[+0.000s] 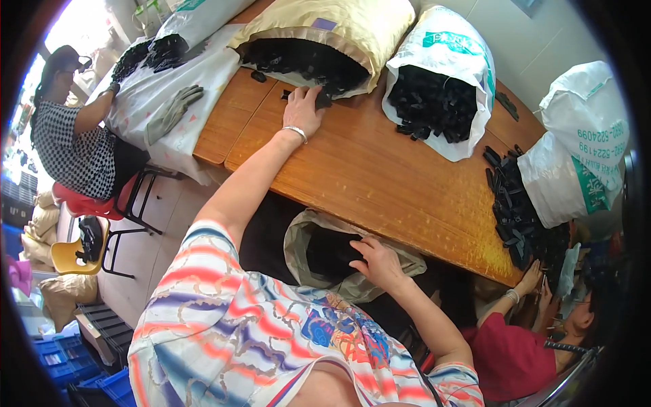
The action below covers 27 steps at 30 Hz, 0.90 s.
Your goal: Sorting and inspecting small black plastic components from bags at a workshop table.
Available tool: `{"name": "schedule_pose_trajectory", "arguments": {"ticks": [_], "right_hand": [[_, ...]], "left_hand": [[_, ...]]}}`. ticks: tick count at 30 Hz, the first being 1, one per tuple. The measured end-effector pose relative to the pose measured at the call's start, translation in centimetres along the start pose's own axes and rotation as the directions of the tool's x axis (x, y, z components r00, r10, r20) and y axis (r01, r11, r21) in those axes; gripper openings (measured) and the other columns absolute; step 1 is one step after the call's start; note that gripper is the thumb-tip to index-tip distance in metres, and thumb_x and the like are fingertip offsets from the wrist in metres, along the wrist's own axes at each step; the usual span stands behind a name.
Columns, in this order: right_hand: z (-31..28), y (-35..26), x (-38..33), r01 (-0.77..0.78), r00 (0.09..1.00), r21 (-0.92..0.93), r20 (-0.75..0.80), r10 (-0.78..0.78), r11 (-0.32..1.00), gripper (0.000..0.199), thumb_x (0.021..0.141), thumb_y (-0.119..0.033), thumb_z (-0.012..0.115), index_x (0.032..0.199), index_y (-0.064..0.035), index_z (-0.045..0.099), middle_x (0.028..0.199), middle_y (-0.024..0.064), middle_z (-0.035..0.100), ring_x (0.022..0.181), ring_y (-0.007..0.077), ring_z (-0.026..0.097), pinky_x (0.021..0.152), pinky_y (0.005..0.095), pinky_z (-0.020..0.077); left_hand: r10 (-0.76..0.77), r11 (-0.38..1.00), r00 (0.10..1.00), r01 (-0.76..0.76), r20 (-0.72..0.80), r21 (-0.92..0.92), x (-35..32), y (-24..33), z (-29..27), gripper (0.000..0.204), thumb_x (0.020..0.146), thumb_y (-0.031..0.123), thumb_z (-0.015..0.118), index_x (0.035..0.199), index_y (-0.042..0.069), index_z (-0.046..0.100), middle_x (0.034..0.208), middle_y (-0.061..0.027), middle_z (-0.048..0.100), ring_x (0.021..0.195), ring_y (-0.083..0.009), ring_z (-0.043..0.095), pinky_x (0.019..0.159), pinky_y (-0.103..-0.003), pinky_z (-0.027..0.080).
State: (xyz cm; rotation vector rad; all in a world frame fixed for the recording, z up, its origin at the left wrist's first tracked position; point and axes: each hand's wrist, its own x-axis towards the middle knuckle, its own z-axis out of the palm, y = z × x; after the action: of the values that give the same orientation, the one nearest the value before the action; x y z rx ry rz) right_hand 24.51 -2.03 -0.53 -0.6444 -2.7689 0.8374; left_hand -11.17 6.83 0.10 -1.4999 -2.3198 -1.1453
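Observation:
My left hand (304, 112) reaches across the wooden table to the mouth of a large yellowish sack (352, 34) lying on its side. Its fingers are curled down over small black parts (323, 100) on the tabletop; their exact kind is too small to tell. More black parts (298, 61) fill the sack's opening. My right hand (381, 263) is over the rim of an open beige sack (296, 254) below the table's near edge. Its fingers are apart, and nothing shows in them. The inside of that sack looks dark.
A white sack (441, 51) of black parts lies open on the wooden table (380, 176). Another white sack (563, 176) and a black pile (508, 203) are at the right. Co-workers sit left (74, 142) and right (515, 353). A grey glove (174, 114) lies at the left.

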Motion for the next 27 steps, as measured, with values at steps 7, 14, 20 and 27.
{"name": "schedule_pose_trajectory", "arguments": {"ticks": [7,14,20,27], "right_hand": [[-4.9,0.0,5.4,0.213,0.941,0.099,-0.288,-0.176,0.972,0.014,0.083,-0.011,0.069,0.096,-0.0058,0.068,0.085,0.0119,0.065,0.076,0.0317,0.065,0.065,0.0389,0.0532],[-9.4,9.7,12.7,0.004,0.866,-0.134,-0.494,-0.070,0.991,0.014,0.083,-0.004,0.064,0.097,-0.0028,0.067,0.094,0.0150,0.062,0.086,0.0344,0.063,0.075,0.0413,0.0512],[-10.7,12.4,18.6,-0.232,0.869,-0.290,-0.490,0.064,0.929,0.025,0.083,-0.005,0.067,0.108,-0.0088,0.067,0.109,0.0096,0.059,0.090,0.0356,0.063,0.076,0.0442,0.0514],[-11.4,12.4,19.9,-0.347,0.897,-0.379,-0.403,0.184,0.858,0.023,0.083,-0.011,0.070,0.103,-0.0044,0.061,0.107,0.0136,0.061,0.090,0.0365,0.064,0.077,0.0449,0.0517]], "left_hand": [[0.083,0.995,0.990,-0.075,0.111,-0.072,-0.9,1.8,2.8,0.040,0.080,0.010,0.066,0.120,0.009,0.060,0.121,-0.0187,0.054,0.112,-0.0390,0.051,0.098,-0.043,0.045],[0.315,0.903,0.924,-0.221,0.217,-0.367,-4.9,7.4,2.0,0.042,0.077,0.003,0.066,0.119,0.010,0.059,0.120,-0.0168,0.055,0.112,-0.0375,0.052,0.096,-0.043,0.045],[0.262,0.896,0.949,-0.172,0.175,-0.410,-5.8,7.8,0.4,0.037,0.077,0.007,0.070,0.114,0.008,0.062,0.111,-0.0132,0.058,0.105,-0.0330,0.054,0.092,-0.040,0.047],[0.250,0.947,0.960,-0.216,0.123,-0.237,-6.3,6.7,1.0,0.030,0.074,0.007,0.074,0.103,0.006,0.065,0.097,-0.0116,0.060,0.092,-0.0317,0.056,0.083,-0.040,0.048]]}}
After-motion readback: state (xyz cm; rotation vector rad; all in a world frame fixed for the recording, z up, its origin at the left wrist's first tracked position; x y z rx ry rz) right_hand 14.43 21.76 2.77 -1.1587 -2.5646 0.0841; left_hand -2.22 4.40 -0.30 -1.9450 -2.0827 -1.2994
